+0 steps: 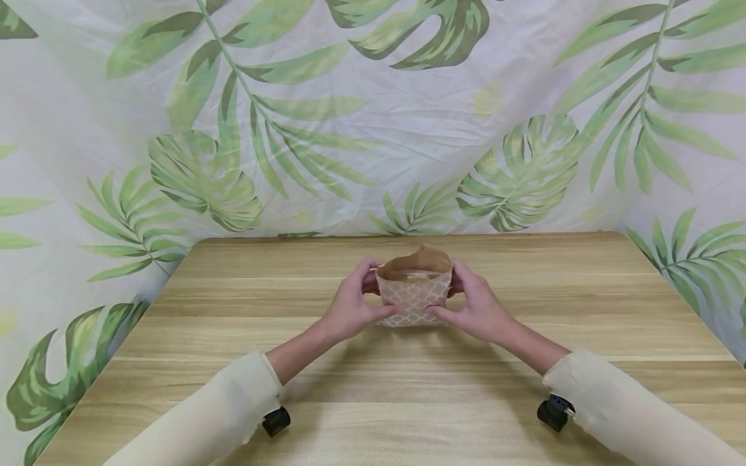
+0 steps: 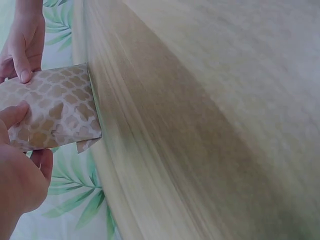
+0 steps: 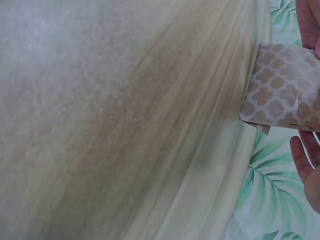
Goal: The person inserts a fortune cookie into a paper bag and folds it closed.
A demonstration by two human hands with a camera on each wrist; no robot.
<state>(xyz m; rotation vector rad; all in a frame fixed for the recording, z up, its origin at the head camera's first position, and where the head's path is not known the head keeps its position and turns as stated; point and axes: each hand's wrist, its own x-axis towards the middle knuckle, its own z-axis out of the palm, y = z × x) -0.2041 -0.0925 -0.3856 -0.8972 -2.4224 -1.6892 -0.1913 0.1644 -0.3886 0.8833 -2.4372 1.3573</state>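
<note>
A small brown paper bag [image 1: 415, 301] with a white lattice pattern stands upright on the table, its mouth gaping upward. Something pale shows inside, too small to identify. My left hand [image 1: 357, 303] grips the bag's left side, thumb on the front and fingers behind. On the opposite side my right hand [image 1: 474, 305] holds it the same way. In the left wrist view the bag [image 2: 60, 107] shows its patterned front with the left thumb laid on it. The right wrist view catches the bag [image 3: 282, 87] and part of the right hand [image 3: 311, 167] beside it.
A wood-grain table [image 1: 408, 414] spreads beneath both arms. Behind it hangs a white cloth [image 1: 419, 129] printed with green leaves. Black devices [image 1: 276, 421] are strapped under the cream sleeves [image 1: 221, 401] at each wrist.
</note>
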